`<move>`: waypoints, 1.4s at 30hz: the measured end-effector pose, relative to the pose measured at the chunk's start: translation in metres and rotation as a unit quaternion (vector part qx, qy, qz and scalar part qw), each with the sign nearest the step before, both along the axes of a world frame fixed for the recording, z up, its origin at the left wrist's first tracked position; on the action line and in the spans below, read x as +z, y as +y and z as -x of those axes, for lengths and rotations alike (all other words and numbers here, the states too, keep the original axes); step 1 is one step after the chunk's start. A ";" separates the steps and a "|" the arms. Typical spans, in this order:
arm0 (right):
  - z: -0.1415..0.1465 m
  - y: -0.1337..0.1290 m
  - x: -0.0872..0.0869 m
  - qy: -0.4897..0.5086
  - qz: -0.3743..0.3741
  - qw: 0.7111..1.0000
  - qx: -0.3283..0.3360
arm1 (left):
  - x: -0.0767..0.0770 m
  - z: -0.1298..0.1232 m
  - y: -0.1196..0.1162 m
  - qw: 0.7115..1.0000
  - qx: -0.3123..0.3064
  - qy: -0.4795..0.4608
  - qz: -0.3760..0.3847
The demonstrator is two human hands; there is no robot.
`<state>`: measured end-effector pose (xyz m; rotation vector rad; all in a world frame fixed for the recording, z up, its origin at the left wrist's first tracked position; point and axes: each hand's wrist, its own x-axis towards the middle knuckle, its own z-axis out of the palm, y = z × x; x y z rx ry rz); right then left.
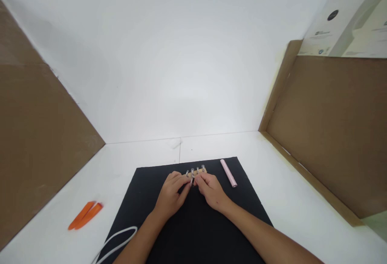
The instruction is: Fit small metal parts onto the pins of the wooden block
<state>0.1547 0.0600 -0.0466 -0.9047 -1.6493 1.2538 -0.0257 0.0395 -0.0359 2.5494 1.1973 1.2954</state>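
A small light-wood strip [200, 171] with several clear and silver fittings standing along it is between my hands, over the black mat [193, 223]. My left hand [173, 193] is closed around its left end, thumb and forefinger pressed together close to a small silver piece [192, 180]. From the right, my right hand [211, 191] pinches the strip's near side, its fingertips almost meeting those of the left. The fingers hide part of the strip, and the exact kind of fittings is too small to make out.
On the mat's right side lies a pink tube-like roll [228, 173]. Two orange strips [85, 215] rest on the white table at left. A white cable [117, 243] loops by my left forearm. Brown boards [332, 131] stand at both sides, a white wall [181, 62] behind.
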 end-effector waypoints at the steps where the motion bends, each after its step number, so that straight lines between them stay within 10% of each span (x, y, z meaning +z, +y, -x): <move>1: 0.000 0.001 -0.001 -0.002 -0.001 1.000 -0.006 | 0.000 0.000 0.000 1.000 -0.001 -0.003 0.000; 42: -0.003 -0.006 0.011 -0.074 -0.110 0.991 0.006 | -0.002 0.001 0.001 1.000 0.009 -0.009 0.002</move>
